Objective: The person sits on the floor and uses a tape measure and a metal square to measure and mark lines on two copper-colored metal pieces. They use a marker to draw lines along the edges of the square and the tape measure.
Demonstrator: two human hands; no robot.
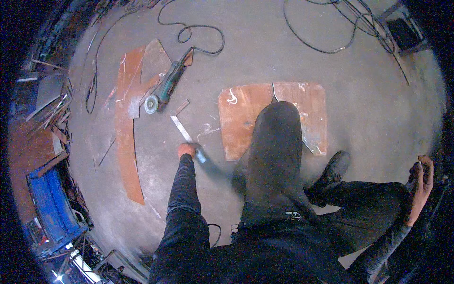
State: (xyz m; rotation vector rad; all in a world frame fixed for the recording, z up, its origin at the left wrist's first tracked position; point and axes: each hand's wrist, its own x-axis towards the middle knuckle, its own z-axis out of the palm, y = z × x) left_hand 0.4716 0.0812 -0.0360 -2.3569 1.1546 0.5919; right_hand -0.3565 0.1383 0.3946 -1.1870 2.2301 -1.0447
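Observation:
My left hand (186,150) is closed around the long blade of a metal square (181,128), low over the floor. The square's short brown arm points away to the right, and the blade's near end sticks out past my fingers. At the far right my right hand (420,185) is raised beside my bent knee, its fingers curled and pinched together. Anything small between its fingertips is too faint to name. In front of me lie two rusty steel plates (243,116), edge to edge, partly hidden under my knee.
An angle grinder (170,85) with a black cord rests on rusty steel offcuts (126,137) at the left. Coiled black cable (350,42) lies at the far right. Scrap metal and a blue metal box (56,203) line the left side. My shoe (333,173) stands near the plates.

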